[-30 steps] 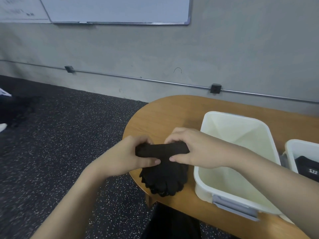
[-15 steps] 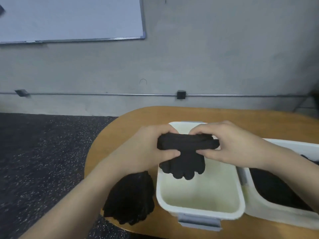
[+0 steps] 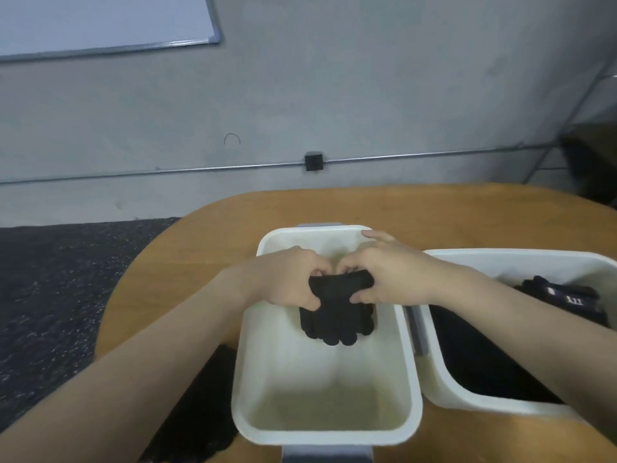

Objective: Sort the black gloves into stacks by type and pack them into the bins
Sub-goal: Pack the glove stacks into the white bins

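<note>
- The wooden table (image 3: 434, 208) with its rounded end spreads out under and beyond both my hands.
- A white plastic bin (image 3: 320, 432) sits directly below my hands, its floor bare on the near side.
- A second white bin (image 3: 521, 253) stands just beside it, under my right forearm, with dark gloves inside (image 3: 564, 299); one shows small white markings I cannot read.
- A loose pile of black gloves (image 3: 200, 406) lies on the table beneath my left forearm, touching the outer wall of the first bin.
- The bundle of black knit gloves (image 3: 337, 319) I carry hangs inside the first bin, toward its far half, glove fingers pointing down toward me; whether they touch the floor of the bin I cannot tell.
- My left hand (image 3: 287, 279) grips the cuff end of the bundle from the left, thumb underneath and fingers curled over the top.
- My right hand (image 3: 390, 272) grips the same cuff end from the right, thumb pinching below; its index finger sticks out toward the far rim of the bin.
- The two hands are close together, knuckles almost meeting above the bundle.
</note>
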A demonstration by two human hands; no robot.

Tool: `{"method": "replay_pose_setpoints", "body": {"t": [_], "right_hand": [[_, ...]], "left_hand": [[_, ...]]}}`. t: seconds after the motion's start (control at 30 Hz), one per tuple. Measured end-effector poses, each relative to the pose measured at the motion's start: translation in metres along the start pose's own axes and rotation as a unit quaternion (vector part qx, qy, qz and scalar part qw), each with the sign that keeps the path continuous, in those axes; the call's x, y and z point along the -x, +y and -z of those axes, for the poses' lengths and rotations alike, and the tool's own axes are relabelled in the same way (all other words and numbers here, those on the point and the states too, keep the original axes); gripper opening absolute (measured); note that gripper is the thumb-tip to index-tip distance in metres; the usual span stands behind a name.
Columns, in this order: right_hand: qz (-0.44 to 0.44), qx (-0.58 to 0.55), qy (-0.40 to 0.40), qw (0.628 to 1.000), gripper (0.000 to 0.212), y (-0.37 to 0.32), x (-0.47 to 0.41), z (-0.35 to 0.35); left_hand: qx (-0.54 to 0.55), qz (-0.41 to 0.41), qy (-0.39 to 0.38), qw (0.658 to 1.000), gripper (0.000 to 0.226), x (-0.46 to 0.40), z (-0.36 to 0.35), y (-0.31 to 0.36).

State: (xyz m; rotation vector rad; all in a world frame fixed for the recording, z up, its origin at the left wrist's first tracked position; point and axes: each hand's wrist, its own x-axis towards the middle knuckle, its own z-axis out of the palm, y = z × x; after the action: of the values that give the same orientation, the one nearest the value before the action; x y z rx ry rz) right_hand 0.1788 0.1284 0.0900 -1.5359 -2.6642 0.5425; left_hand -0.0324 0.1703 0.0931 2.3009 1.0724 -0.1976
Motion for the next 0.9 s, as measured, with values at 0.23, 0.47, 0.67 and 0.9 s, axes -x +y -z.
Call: {"method": "replay_pose_setpoints", "body": {"t": [0.23, 0.47, 0.67, 0.9], "right_hand": [[-0.011, -0.02, 0.086, 0.996, 0.078, 0.016, 0.006, -0.003], [-0.094, -0.03, 0.071, 0.993, 0.113, 0.014, 0.01, -0.004], [-0.104, -0.016, 0.065, 0.992, 0.111, 0.019, 0.008, -0.01], [-0.112, -0.018, 0.054, 0.992, 0.107, 0.018, 0.007, -0.011]], "left_hand": [[0.016, 0.027, -0.065, 0.997, 0.019, -0.024, -0.006, -0.009], [0.042, 0.067, -0.09, 0.993, 0.018, -0.044, -0.013, -0.017], [0.006, 0.099, -0.041, 0.994, 0.015, -0.048, -0.021, -0.021], [0.01, 0.115, 0.044, 0.992, 0.017, -0.039, -0.021, -0.023]]}}
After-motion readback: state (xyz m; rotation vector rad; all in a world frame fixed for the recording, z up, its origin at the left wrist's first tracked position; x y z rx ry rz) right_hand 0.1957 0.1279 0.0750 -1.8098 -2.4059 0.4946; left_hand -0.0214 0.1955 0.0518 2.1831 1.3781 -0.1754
